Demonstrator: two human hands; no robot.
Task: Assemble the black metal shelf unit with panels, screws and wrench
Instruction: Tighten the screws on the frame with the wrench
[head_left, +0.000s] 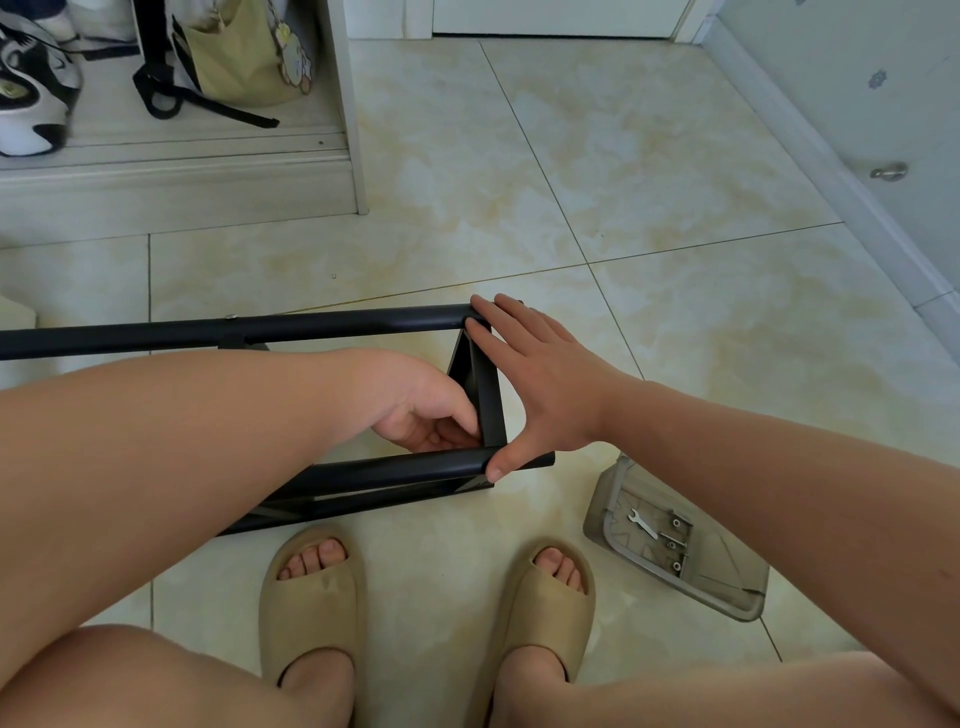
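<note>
Cream, marble-patterned floor tiles carry a black metal shelf frame lying on its side in front of a seated person, its long axis running left to right, with the open end pointing right. Two round tubes run in from the left edge of the view, joined at that end by a short end panel. The right hand is spread wide across this end, with fingertips on the far tube and the thumb pressing the near tube. The left hand reaches between the tubes, its fingers curled round the end panel's inner side. Just right of the frame, a grey plastic tray holds a small wrench and screws. Tan slides rest on the tiles nearest the viewer. A white cabinet stands at far left.
</note>
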